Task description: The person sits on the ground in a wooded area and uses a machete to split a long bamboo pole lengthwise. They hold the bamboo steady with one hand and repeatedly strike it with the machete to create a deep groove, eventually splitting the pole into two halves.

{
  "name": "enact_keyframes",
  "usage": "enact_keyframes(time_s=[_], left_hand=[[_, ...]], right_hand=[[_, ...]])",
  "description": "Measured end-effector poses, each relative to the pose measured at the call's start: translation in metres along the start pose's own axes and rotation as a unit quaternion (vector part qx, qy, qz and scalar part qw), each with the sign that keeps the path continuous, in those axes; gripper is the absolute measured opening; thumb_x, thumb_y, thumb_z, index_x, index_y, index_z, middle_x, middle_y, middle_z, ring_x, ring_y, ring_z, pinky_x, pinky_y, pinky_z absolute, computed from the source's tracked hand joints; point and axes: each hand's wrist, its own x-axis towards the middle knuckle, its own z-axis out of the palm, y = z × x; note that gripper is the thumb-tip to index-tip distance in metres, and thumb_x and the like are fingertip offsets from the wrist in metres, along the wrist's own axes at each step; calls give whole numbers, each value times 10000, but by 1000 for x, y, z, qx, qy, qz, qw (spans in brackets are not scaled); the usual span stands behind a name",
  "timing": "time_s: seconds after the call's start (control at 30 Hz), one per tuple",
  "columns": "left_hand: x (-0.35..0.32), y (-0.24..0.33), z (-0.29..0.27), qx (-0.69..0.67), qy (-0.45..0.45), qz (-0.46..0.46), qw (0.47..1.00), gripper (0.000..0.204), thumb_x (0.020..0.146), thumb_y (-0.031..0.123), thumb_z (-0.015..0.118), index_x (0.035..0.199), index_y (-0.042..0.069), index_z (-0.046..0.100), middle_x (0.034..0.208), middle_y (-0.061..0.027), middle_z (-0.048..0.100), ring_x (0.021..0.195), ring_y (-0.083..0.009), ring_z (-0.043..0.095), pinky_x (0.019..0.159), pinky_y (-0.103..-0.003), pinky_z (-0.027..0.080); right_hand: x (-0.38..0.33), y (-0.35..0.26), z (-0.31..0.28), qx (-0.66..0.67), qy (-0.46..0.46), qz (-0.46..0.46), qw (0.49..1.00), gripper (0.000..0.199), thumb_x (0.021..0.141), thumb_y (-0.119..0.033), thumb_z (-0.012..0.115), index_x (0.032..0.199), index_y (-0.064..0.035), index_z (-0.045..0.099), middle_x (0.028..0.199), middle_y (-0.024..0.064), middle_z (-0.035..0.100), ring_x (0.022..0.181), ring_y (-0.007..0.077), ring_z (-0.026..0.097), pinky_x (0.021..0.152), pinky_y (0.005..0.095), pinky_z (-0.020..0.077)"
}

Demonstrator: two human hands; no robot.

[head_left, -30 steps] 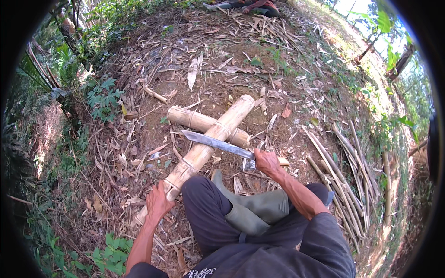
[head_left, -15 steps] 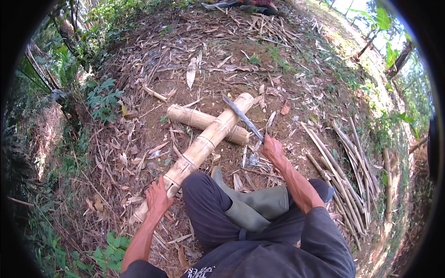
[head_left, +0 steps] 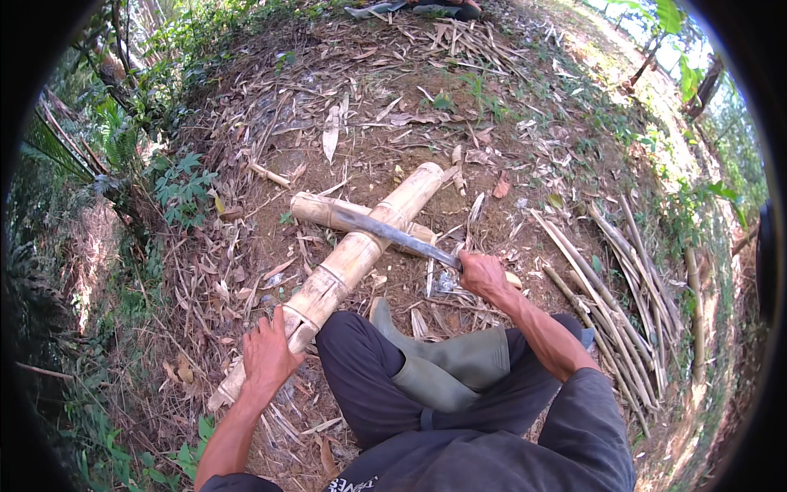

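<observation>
A thick bamboo pole (head_left: 334, 275) slants from the lower left up toward the middle, with a split near its close end. It rests across a shorter bamboo log (head_left: 320, 210) lying on the ground. My left hand (head_left: 269, 351) grips the pole's near part, fingers over its top. In my right hand (head_left: 485, 275), closed round the handle, is a machete (head_left: 403, 239). Its blade reaches left over the pole, about where the two bamboos cross, and the tip is blurred. Whether the edge touches the bamboo I cannot tell.
My crossed legs in green rubber boots (head_left: 467, 361) lie just right of the pole. Bundled thin bamboo strips (head_left: 602, 295) lie at the right. Dry leaves cover the ground. At the far top sits another person (head_left: 447, 8), beside more strips (head_left: 479, 45).
The machete blade has swung leftward and toward me, from the pole's far end to the crossing. The pole has shifted slightly left and nearer, with my left hand still on it.
</observation>
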Motion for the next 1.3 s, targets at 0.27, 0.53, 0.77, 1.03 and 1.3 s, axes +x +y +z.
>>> enact_keyframes(time_s=[0.27, 0.53, 0.77, 1.03, 1.3], left_hand=[[-19, 42, -32, 36, -4, 18, 999, 1007, 644, 311, 853, 1433, -10, 317, 1090, -239, 539, 962, -390, 604, 884, -478, 414], [-29, 54, -37, -33, -10, -6, 999, 1037, 606, 324, 872, 1443, 25, 339, 1134, -259, 501, 1028, -416, 567, 897, -482, 429], [-16, 37, -51, -181, -161, -37, 969, 971, 573, 355, 870, 1336, -49, 425, 1216, -273, 552, 1141, -381, 571, 992, -430, 452], [-33, 55, -42, -87, -66, -18, 994, 926, 601, 296, 795, 1359, -46, 388, 1234, -276, 551, 1135, -393, 571, 989, -444, 455], [-33, 56, -48, -104, -78, -25, 991, 950, 598, 296, 783, 1382, -46, 370, 1259, -279, 536, 1143, -408, 564, 1003, -452, 450]], right_hand=[[19, 42, -22, 18, -16, 60, 998, 157, 797, -97, 555, 899, 14, 600, 672, 187, 634, 606, 339, 649, 558, 477, 514], [2, 48, -11, 51, 16, -9, 999, 172, 739, -83, 593, 891, -2, 589, 702, 218, 645, 678, 394, 658, 634, 498, 516], [5, 58, 5, 81, 52, 29, 995, 175, 747, -63, 565, 907, 7, 581, 725, 218, 659, 662, 390, 663, 622, 500, 524], [-13, 40, 34, 85, 62, -14, 994, 134, 779, -57, 535, 898, 4, 543, 700, 230, 652, 641, 401, 666, 579, 512, 512], [-14, 18, 40, 96, 60, -1, 994, 133, 798, -69, 526, 909, 1, 553, 736, 232, 663, 659, 392, 670, 622, 502, 524]])
